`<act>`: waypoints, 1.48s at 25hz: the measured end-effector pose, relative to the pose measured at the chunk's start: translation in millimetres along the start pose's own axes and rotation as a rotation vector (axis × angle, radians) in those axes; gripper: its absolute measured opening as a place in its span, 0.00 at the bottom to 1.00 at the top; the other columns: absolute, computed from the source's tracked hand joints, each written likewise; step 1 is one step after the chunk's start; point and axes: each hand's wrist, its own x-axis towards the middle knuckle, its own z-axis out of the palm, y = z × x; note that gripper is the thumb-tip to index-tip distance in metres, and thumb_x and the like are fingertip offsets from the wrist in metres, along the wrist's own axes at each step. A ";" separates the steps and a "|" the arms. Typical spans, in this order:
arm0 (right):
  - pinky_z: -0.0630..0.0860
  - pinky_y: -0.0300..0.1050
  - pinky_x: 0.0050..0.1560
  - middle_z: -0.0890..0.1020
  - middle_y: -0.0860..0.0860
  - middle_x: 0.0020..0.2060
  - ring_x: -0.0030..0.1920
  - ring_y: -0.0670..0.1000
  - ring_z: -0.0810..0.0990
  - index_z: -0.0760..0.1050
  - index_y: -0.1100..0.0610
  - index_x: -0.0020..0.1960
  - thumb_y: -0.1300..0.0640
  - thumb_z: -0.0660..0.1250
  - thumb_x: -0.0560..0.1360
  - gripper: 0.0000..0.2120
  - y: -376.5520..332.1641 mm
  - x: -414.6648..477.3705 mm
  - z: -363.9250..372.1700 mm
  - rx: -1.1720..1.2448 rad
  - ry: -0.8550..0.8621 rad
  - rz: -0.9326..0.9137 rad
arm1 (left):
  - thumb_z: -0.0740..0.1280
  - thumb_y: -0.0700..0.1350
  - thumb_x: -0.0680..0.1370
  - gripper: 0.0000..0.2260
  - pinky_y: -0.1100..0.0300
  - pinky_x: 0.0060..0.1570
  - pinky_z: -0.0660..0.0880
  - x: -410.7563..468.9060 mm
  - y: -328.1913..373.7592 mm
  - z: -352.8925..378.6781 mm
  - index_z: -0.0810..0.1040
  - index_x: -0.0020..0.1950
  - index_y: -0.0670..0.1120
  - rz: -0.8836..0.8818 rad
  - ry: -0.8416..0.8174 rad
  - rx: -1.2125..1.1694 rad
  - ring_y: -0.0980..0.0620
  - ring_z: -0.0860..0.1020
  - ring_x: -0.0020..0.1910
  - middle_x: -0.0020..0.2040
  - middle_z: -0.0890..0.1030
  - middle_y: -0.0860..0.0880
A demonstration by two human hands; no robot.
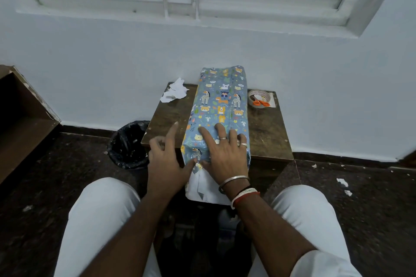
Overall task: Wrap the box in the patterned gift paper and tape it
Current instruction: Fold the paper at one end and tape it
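A long box wrapped in blue paper with cartoon animals lies lengthwise on a small brown table. Its near end hangs over the table's front edge, where a white flap of paper hangs down unfolded. My right hand lies flat on the box's near top, fingers spread. My left hand hovers at the box's near left corner; its thumb touches the paper there, its index finger points up, and its other fingers are loosely curled.
A roll of tape with orange-handled scissors inside it sits on the table's back right corner. Crumpled white paper lies at the back left. A black-lined bin stands left of the table. My knees flank it.
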 end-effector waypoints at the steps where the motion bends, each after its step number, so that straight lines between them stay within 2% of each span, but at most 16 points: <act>1: 0.70 0.62 0.60 0.75 0.56 0.68 0.59 0.64 0.76 0.70 0.45 0.75 0.39 0.76 0.68 0.37 -0.2 0.0 -0.6 0.001 0.005 0.005 | 0.80 0.55 0.69 0.42 0.44 0.60 0.74 7.4 -0.9 3.4 0.64 0.79 0.56 0.111 0.000 0.042 0.40 0.73 0.62 0.66 0.68 0.42; 3: 0.71 0.62 0.62 0.75 0.55 0.68 0.59 0.64 0.76 0.69 0.46 0.75 0.41 0.75 0.69 0.36 2.5 -0.3 -4.6 0.030 -0.007 -0.004 | 0.79 0.52 0.70 0.37 0.36 0.65 0.71 17.5 3.8 9.1 0.68 0.76 0.59 0.231 -0.032 0.147 0.42 0.71 0.68 0.71 0.67 0.45; 6: 0.71 0.59 0.68 0.73 0.53 0.71 0.65 0.60 0.73 0.64 0.47 0.78 0.43 0.73 0.71 0.38 20.0 -4.0 -22.3 0.235 -0.062 -0.068 | 0.80 0.53 0.68 0.40 0.30 0.70 0.62 21.7 14.2 16.3 0.65 0.76 0.63 0.169 -0.112 0.228 0.47 0.72 0.67 0.71 0.67 0.50; 7: 0.69 0.56 0.70 0.73 0.52 0.70 0.67 0.58 0.72 0.64 0.48 0.78 0.44 0.72 0.71 0.38 28.3 -7.3 -28.8 0.346 -0.066 -0.027 | 0.80 0.54 0.67 0.41 0.29 0.70 0.61 22.3 15.1 19.3 0.65 0.76 0.63 0.162 -0.113 0.248 0.46 0.72 0.67 0.70 0.67 0.50; 9: 0.67 0.53 0.71 0.74 0.51 0.69 0.68 0.55 0.71 0.67 0.50 0.75 0.47 0.73 0.71 0.35 44.4 -20.5 -36.0 0.479 -0.001 0.232 | 0.79 0.60 0.66 0.39 0.29 0.70 0.60 24.7 17.4 22.6 0.68 0.74 0.62 0.211 -0.086 0.288 0.44 0.69 0.71 0.70 0.67 0.48; 12: 0.73 0.50 0.60 0.75 0.54 0.63 0.60 0.56 0.76 0.69 0.48 0.69 0.49 0.78 0.70 0.32 55.4 -44.0 -34.4 0.684 -0.017 0.680 | 0.78 0.62 0.67 0.35 0.30 0.74 0.52 28.8 31.8 26.7 0.72 0.72 0.60 0.365 -0.075 0.317 0.42 0.64 0.76 0.71 0.68 0.46; 14: 0.77 0.44 0.47 0.80 0.53 0.50 0.46 0.53 0.81 0.69 0.45 0.58 0.53 0.80 0.70 0.24 53.8 -52.6 -32.0 0.893 -0.054 0.789 | 0.78 0.56 0.67 0.32 0.32 0.76 0.51 30.3 47.9 34.0 0.74 0.69 0.59 0.528 -0.088 0.296 0.42 0.66 0.76 0.69 0.70 0.46; 15: 0.76 0.39 0.41 0.81 0.51 0.44 0.39 0.49 0.82 0.68 0.46 0.52 0.56 0.79 0.70 0.22 52.3 -55.0 -31.2 0.925 -0.053 0.816 | 0.77 0.51 0.67 0.31 0.34 0.76 0.52 32.4 56.2 37.7 0.75 0.69 0.59 0.606 -0.122 0.260 0.43 0.67 0.75 0.69 0.71 0.47; 17: 0.70 0.30 0.36 0.80 0.47 0.36 0.33 0.43 0.79 0.68 0.48 0.46 0.60 0.78 0.71 0.18 49.7 -58.5 -27.7 0.897 -0.024 0.821 | 0.74 0.44 0.67 0.31 0.39 0.77 0.54 40.4 70.1 40.3 0.74 0.69 0.60 0.718 -0.302 0.224 0.47 0.68 0.74 0.70 0.71 0.49; 18: 0.69 0.28 0.35 0.79 0.46 0.34 0.32 0.42 0.78 0.68 0.49 0.44 0.60 0.78 0.71 0.17 48.0 -60.1 -26.8 0.890 -0.006 0.819 | 0.73 0.45 0.68 0.31 0.40 0.77 0.55 44.3 75.2 38.3 0.73 0.69 0.62 0.744 -0.413 0.238 0.49 0.67 0.74 0.72 0.69 0.51; 20: 0.68 0.29 0.34 0.78 0.46 0.31 0.31 0.43 0.76 0.68 0.50 0.41 0.58 0.78 0.72 0.17 46.6 -62.8 -25.0 0.887 0.017 0.817 | 0.70 0.54 0.69 0.28 0.43 0.75 0.58 51.5 78.1 33.7 0.71 0.69 0.65 0.739 -0.563 0.253 0.53 0.65 0.74 0.74 0.65 0.55; 22: 0.71 0.34 0.35 0.77 0.46 0.30 0.30 0.45 0.75 0.68 0.50 0.40 0.58 0.77 0.72 0.17 47.4 -65.0 -19.8 0.879 0.009 0.820 | 0.69 0.60 0.70 0.26 0.44 0.73 0.60 55.6 78.7 31.7 0.72 0.67 0.64 0.723 -0.568 0.200 0.55 0.66 0.72 0.73 0.67 0.57; 26: 0.73 0.48 0.38 0.76 0.49 0.31 0.31 0.50 0.74 0.65 0.50 0.40 0.58 0.76 0.71 0.18 42.8 -65.0 -13.6 0.822 0.016 0.805 | 0.76 0.51 0.73 0.25 0.49 0.71 0.60 60.5 75.5 36.6 0.74 0.68 0.63 0.654 -0.491 0.193 0.53 0.70 0.68 0.69 0.70 0.56; 30: 0.71 0.43 0.37 0.75 0.48 0.31 0.32 0.48 0.75 0.64 0.51 0.40 0.53 0.75 0.73 0.18 38.4 -62.1 -20.6 0.815 0.034 0.790 | 0.75 0.53 0.72 0.23 0.46 0.67 0.65 52.8 72.0 41.5 0.75 0.65 0.63 0.692 -0.401 0.277 0.48 0.72 0.65 0.67 0.72 0.53; 34: 0.73 0.48 0.36 0.74 0.46 0.28 0.30 0.49 0.74 0.65 0.52 0.39 0.58 0.73 0.74 0.16 36.8 -64.6 -20.9 0.767 0.068 0.766 | 0.67 0.55 0.72 0.17 0.42 0.61 0.67 48.4 83.5 41.2 0.79 0.61 0.67 0.729 -0.360 0.339 0.46 0.73 0.65 0.68 0.74 0.55; 37: 0.70 0.49 0.34 0.70 0.46 0.28 0.29 0.51 0.70 0.64 0.52 0.39 0.63 0.70 0.73 0.15 29.8 -62.2 -19.0 0.729 0.088 0.715 | 0.63 0.56 0.77 0.14 0.42 0.66 0.65 50.9 92.1 37.3 0.82 0.59 0.66 0.734 -0.437 0.302 0.46 0.73 0.69 0.72 0.74 0.55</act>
